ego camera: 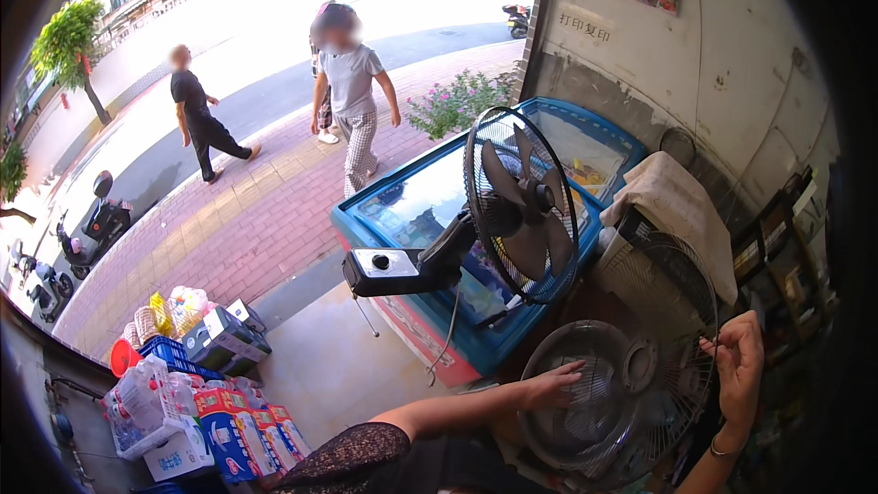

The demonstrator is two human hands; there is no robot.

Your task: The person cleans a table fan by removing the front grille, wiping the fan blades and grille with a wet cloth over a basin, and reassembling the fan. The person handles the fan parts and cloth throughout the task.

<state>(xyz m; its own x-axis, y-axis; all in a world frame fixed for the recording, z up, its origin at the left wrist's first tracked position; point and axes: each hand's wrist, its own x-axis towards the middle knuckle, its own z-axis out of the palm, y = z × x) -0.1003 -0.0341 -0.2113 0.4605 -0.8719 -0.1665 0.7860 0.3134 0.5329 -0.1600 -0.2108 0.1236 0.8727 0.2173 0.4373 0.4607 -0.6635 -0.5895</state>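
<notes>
A wire fan guard (686, 401) with a round hub lies before me at the lower right. My right hand (741, 363) pinches its outer rim between thumb and fingers. Over the smooth grey ring (538, 418) beside the hub, my left hand (557, 385) reaches out with extended, slightly blurred fingers; whether they touch it is unclear. Beyond, a black fan (525, 213) with bare dark blades and a wire rear guard rests tilted at the freezer. Its control box (384, 271) with a knob points left, and a cord (449, 339) hangs down.
A blue chest freezer (425, 161) with glass lids stands ahead. Draped cloth (679, 213) covers something at right, near the wall (638, 68). Cartons (230, 436), a white crate (147, 418) and bottles stack at lower left. People (350, 82) walk on the pavement outside; scooters (103, 226) are parked.
</notes>
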